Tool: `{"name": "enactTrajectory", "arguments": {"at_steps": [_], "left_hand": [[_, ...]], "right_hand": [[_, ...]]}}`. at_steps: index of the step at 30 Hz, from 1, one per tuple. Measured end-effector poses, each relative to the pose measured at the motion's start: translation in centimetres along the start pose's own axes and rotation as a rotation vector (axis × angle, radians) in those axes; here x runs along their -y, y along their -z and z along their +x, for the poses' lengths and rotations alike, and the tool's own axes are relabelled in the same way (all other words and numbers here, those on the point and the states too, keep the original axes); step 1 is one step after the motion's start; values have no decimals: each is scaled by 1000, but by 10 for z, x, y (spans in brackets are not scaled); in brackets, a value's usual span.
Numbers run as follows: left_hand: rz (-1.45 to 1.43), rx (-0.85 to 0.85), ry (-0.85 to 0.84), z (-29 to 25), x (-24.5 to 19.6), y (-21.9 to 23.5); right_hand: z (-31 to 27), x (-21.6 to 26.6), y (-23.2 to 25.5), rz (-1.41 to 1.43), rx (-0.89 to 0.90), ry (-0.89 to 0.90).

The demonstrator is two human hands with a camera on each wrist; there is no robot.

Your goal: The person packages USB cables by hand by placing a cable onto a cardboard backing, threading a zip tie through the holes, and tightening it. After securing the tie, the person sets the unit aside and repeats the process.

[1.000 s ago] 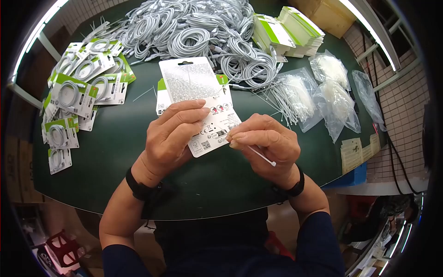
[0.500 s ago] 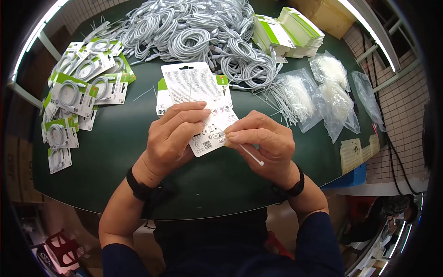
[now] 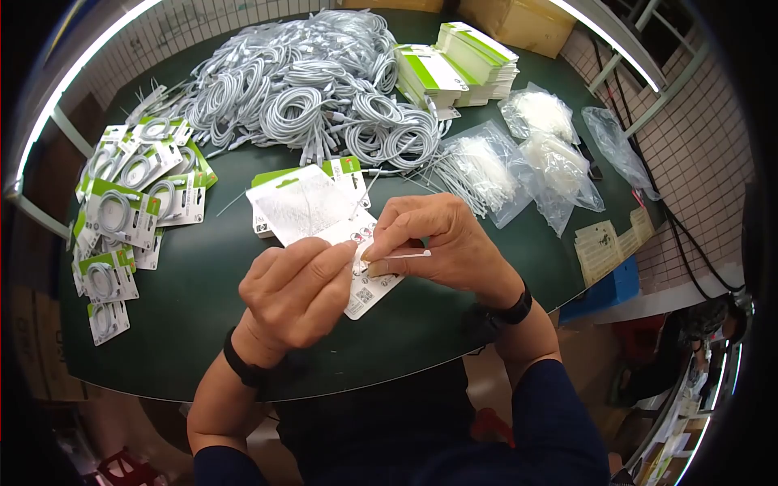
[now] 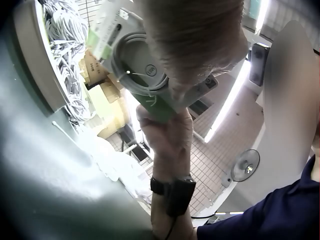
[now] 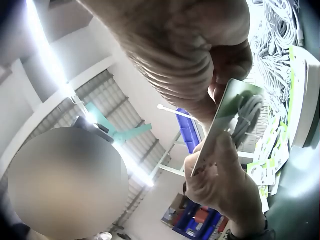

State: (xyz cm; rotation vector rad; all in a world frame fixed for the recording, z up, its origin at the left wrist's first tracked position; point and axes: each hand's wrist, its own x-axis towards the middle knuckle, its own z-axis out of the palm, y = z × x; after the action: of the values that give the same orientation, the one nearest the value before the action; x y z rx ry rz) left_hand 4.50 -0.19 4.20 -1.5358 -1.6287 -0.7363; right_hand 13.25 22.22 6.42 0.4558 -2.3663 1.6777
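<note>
Above the near edge of the table (image 3: pixel 186 324), a card (image 3: pixel 312 215) with a coiled cable on its underside is held up off the surface by both hands. The card's lower part is gripped by the left hand (image 3: pixel 296 292), fingers curled over the printed back and thumb beneath. A thin white tie (image 3: pixel 401 255) is pinched between thumb and forefinger of the right hand (image 3: pixel 438 243), the other fingers being curled against the card's right edge; the tie's free end sticks out rightward. In the left wrist view the cable (image 4: pixel 137 62) is seen coiled on the card's front.

A bare stretch of green is left between the hands and the table's front rim, and more to their left. That room is bounded on the left by finished cards (image 3: pixel 121 202) near the rim, at the back by a heap of loose cables (image 3: pixel 300 89), and on the right by bags (image 3: pixel 519 162) of ties. Stacked cards (image 3: pixel 462 57) are set at the far edge.
</note>
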Motion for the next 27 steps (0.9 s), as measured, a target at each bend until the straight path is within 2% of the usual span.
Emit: {"name": "enactTrajectory", "arguments": {"at_steps": [2, 6, 9, 10, 13, 14, 17, 18, 21, 27], "left_hand": [[43, 15, -34, 10, -5, 4], [-94, 12, 2, 20, -17, 2], [-342, -30, 149, 13, -22, -6], [-342, -16, 161, 11, -24, -4], [-660, 18, 647, 9, -26, 3], [-653, 11, 657, 7, -24, 1], [-1058, -282, 1067, -2, -9, -14], [-1051, -301, 1075, -3, -5, -18], [-1368, -475, 1253, -6, 4, -28], [-1350, -369, 1247, -19, 3, -35]], "right_hand": [[0, 3, 6, 42, 26, -29], [-2, -2, 11, 223, 101, -35], [-4, -8, 7, 469, 134, -108], [-4, -7, 5, 486, 136, -116], [-1, 1, 2, 669, -216, -271], [0, -3, -1, 670, -203, -275], [-1, -20, -9, 128, -568, 274], [2, -21, -10, 129, -548, 272], [9, -25, -17, -676, -286, 679], [10, -33, -38, -862, -263, 658]]}}
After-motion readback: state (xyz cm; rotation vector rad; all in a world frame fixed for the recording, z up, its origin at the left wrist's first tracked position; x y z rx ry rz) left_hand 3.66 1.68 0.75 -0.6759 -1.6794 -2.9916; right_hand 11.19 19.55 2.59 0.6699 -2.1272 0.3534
